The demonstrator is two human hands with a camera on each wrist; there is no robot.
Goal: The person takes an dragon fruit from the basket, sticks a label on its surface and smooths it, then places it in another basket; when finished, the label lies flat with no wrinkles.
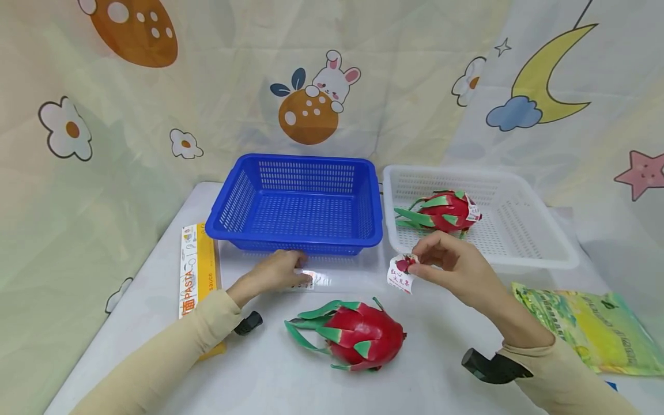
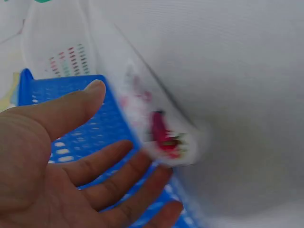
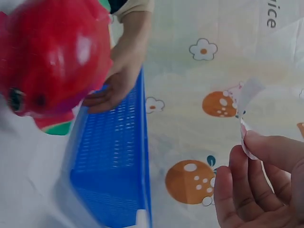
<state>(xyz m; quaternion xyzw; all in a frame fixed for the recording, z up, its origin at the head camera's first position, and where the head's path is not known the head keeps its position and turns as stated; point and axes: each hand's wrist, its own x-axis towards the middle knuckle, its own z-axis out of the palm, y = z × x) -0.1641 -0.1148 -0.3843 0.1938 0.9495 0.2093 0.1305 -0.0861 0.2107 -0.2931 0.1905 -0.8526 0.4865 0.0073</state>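
My right hand [image 1: 456,268] pinches a small white label [image 1: 401,273] with a red dragon fruit picture and handwriting-style characters; in the right wrist view the label [image 3: 248,102] curls away from the thumb and fingertips. My left hand [image 1: 275,272] is low in front of the blue basket [image 1: 218,235], its fingers spread and fairly straight in the left wrist view. Beside those fingertips lies a label strip [image 2: 164,133], blurred, with a similar picture; whether they touch it I cannot tell. A red dragon fruit [image 1: 363,334] with green scales lies on the table between my forearms.
A white basket [image 1: 550,253] at the right holds another dragon fruit [image 1: 443,212] bearing a white label [image 1: 473,208]. At the left lies a yellow and white pasta packet [image 1: 199,265], partly under my sleeve. A yellow-green packet [image 1: 596,331] sits at the right. Behind hangs a printed cloth [image 1: 404,86].
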